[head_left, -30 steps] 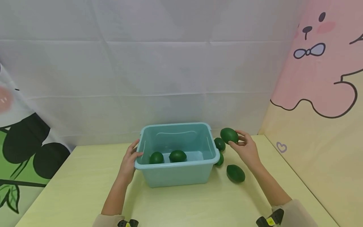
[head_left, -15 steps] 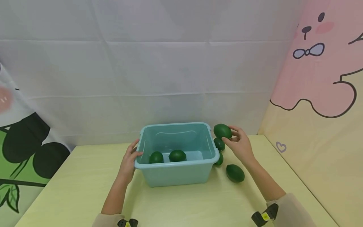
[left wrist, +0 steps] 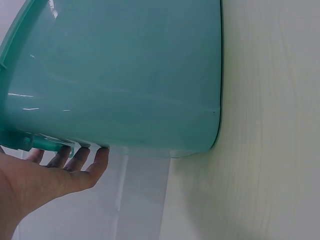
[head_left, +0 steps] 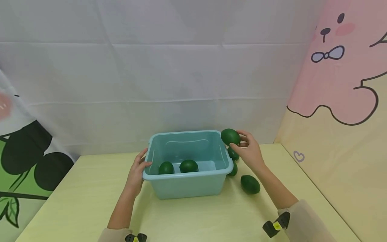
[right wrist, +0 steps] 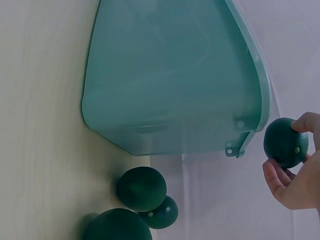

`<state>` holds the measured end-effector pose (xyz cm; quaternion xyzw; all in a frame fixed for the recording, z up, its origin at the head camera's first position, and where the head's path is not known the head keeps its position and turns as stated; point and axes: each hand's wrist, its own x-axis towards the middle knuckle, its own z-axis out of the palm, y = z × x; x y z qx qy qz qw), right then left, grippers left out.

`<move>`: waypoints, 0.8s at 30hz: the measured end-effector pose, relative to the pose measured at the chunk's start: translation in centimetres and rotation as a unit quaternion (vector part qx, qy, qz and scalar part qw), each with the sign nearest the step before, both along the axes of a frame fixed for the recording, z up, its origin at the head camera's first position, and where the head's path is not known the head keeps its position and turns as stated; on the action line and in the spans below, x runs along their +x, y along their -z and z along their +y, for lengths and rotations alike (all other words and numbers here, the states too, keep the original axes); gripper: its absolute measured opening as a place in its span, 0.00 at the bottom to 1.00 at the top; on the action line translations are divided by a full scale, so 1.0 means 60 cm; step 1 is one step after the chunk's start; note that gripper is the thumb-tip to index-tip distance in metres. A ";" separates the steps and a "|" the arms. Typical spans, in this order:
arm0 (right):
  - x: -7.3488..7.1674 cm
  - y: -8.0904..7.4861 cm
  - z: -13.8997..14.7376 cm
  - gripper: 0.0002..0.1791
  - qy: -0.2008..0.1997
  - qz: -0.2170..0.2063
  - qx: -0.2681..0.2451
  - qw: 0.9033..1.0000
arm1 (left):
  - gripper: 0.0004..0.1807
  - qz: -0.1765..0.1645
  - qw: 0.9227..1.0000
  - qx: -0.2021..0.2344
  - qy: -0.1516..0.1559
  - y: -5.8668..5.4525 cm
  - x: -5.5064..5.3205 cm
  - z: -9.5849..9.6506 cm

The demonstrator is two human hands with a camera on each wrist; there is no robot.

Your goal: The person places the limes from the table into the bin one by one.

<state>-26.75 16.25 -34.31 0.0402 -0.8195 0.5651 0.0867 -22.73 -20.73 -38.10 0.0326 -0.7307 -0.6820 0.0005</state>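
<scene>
A light teal plastic bin (head_left: 188,186) stands on the table with two dark green avocados inside, one at the left (head_left: 166,168) and one near the middle (head_left: 188,166). My left hand (head_left: 136,173) grips the bin's left rim; its fingertips (left wrist: 102,155) reach under the edge in the left wrist view. With thumb and fingers, my right hand (head_left: 249,151) pinches another avocado (head_left: 230,137) by the bin's back right corner. In the right wrist view that avocado (right wrist: 285,143) is held just outside the rim, level with it.
Beside the bin's right wall lie two avocados, a rear one (head_left: 233,154) and one partly hidden by the rim (head_left: 233,169). A third avocado (head_left: 250,184) rests farther front right. A white cloth (head_left: 169,74) hangs behind the pale yellow table (head_left: 193,218).
My right hand has carried its avocado left and slightly up, from right of the bin to its back right corner. My left hand and the bin have stayed in place.
</scene>
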 end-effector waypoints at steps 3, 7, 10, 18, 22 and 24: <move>-0.002 -0.003 -0.006 0.32 -0.005 -0.001 -0.004 1.000 | 0.34 -0.001 1.000 0.000 0.000 0.000 0.000 -0.001; -0.003 -0.007 -0.015 0.32 -0.012 -0.004 -0.005 1.000 | 0.34 0.000 1.000 0.001 0.002 0.001 0.000 -0.001; -0.003 -0.011 -0.022 0.32 -0.014 -0.007 -0.004 1.000 | 0.34 0.000 1.000 0.000 0.002 0.001 0.000 -0.001; -0.005 -0.025 -0.041 0.32 -0.020 -0.003 -0.006 1.000 | 0.34 0.002 1.000 -0.003 0.003 0.002 0.000 -0.001; -0.006 -0.027 -0.052 0.32 -0.029 0.006 -0.004 1.000 | 0.34 0.001 1.000 -0.004 0.002 0.002 0.000 -0.001; -0.009 -0.027 -0.058 0.32 -0.031 0.008 -0.004 0.999 | 0.34 0.002 1.000 -0.004 0.002 0.002 0.000 -0.001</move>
